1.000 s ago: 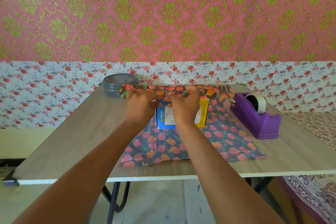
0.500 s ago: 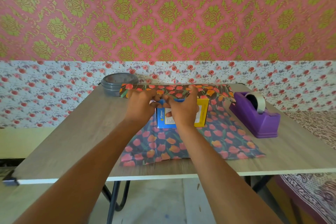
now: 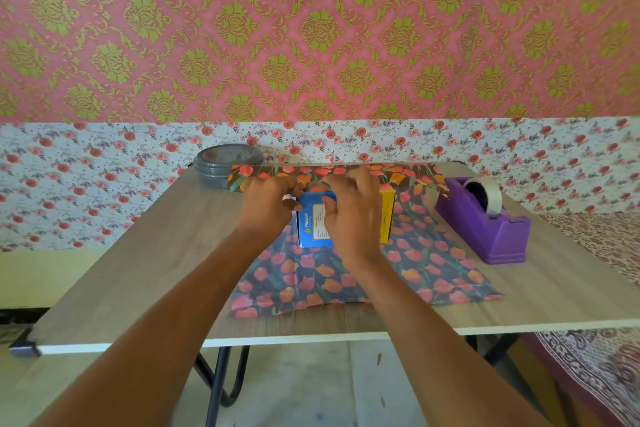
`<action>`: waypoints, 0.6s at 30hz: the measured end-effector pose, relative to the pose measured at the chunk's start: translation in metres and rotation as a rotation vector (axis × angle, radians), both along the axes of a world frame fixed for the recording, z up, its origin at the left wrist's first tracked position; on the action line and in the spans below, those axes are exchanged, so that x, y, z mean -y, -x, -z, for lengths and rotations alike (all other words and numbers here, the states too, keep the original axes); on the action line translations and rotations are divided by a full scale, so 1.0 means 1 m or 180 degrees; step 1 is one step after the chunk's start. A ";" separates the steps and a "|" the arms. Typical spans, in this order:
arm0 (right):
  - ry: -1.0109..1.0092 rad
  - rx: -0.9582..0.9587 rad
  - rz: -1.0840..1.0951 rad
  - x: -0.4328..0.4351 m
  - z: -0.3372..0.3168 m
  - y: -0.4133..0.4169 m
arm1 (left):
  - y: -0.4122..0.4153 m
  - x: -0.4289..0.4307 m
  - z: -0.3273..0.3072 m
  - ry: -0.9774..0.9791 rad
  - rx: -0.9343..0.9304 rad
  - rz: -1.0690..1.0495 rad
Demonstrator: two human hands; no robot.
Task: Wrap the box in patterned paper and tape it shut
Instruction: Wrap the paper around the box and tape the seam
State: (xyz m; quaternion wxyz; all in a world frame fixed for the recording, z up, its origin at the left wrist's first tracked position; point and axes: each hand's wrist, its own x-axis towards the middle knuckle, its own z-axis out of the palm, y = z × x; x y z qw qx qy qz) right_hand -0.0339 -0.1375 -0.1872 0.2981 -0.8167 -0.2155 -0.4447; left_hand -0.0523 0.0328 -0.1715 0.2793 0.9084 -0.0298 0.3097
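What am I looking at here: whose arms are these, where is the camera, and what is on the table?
There is no machine: a person works bare-handed, and the one camera sits on their head, looking forward and down, so both arms reach in from below. On the wooden table lies a sheet of patterned paper with a blue and yellow box standing on it. A purple tape dispenser stands to its right, a grey round container at the back left. The left hand and right hand both pinch the paper's far edge, drawn up over the box's top; the near part lies flat.
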 end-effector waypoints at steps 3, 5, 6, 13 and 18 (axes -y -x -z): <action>0.0617 0.0028 -0.0174 -0.002 -0.004 -0.020 | 0.001 0.000 -0.001 -0.0010 -0.0013 -0.0026; 0.0929 -0.0153 -0.0188 -0.003 -0.001 -0.028 | 0.001 0.001 -0.001 -0.0055 -0.0026 -0.0053; 0.1032 -0.0161 -0.0161 -0.002 0.001 -0.031 | 0.001 0.002 -0.001 -0.0080 -0.0023 -0.0058; 0.1757 0.0261 0.0222 0.015 0.003 -0.039 | 0.004 0.005 -0.006 -0.0148 -0.0107 -0.0126; 0.1384 -0.0393 -0.0113 0.045 -0.018 -0.044 | 0.007 0.011 -0.010 -0.0427 -0.0200 -0.0146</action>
